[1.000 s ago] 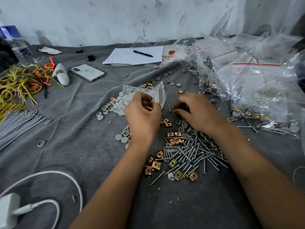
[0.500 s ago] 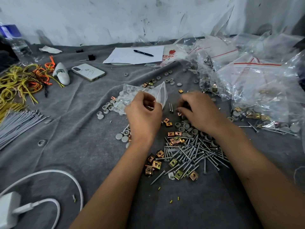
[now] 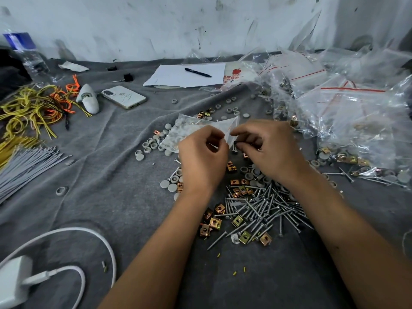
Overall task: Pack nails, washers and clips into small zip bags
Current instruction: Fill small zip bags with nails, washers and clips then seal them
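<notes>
Right hand [image 3: 270, 150] has lifted off the pile to the small zip bag [image 3: 200, 130], pinching dark nails at its mouth. Left hand [image 3: 201, 157] pinches the bag's edge over the grey cloth [image 3: 111, 175]. Risk: mouth sags, nails miss, drop among loose nails [image 3: 265, 208].

Clear zip bag [image 3: 189, 130] seemingly open; nails [image 3: 263, 210], brass clips [image 3: 214, 223], grey washers [image 3: 151, 144] loose.
</notes>
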`<state>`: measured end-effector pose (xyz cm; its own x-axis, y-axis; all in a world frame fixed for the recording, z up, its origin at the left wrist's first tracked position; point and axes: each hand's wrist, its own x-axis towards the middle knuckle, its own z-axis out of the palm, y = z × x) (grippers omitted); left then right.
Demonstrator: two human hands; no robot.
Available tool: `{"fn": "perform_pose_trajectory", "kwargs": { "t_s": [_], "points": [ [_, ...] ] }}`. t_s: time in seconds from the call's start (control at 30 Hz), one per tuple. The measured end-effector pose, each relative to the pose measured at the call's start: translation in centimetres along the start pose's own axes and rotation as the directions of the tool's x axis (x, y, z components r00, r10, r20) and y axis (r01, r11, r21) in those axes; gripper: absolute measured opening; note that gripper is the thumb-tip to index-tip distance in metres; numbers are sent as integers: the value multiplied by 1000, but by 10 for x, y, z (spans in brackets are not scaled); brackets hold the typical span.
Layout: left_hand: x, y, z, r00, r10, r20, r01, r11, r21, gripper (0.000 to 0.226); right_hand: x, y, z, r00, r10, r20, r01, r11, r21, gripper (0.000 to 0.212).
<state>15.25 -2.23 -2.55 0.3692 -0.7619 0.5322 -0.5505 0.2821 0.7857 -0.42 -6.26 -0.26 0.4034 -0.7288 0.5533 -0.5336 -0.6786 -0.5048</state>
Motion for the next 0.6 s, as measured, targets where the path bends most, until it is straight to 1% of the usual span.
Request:
{"fn": "perform_pose_trajectory", "kwargs": {
  "t_s": [0.1,0.2,0.33,0.43,0.53,0.6],
  "points": [
    [0,1,0,998,63,3,-63,997,40,13,0,0,1,1000,-3,-21,3,1000,-25,32],
    [0,3,-2,990,142,-8,-141,986,83,12,0,-2,1,997,-58,-44,56,997,-60,30],
    [-1,4,-3,975,221,-8,-219,967,129,10,0,-3,-1,984,-101,-149,86,991,-104,21],
    [-1,5,-3,974,222,-42,-216,970,107,9,0,-3,-2,977,-146,-155,132,986,-97,19],
    [-1,5,-2,981,165,-102,-162,986,34,9,0,-4,2,982,-166,-93,161,985,-54,18],
    [-1,5,-2,985,124,-117,-127,992,-16,9,0,-4,3,983,-170,-71,168,985,-31,20]
  ]
}}
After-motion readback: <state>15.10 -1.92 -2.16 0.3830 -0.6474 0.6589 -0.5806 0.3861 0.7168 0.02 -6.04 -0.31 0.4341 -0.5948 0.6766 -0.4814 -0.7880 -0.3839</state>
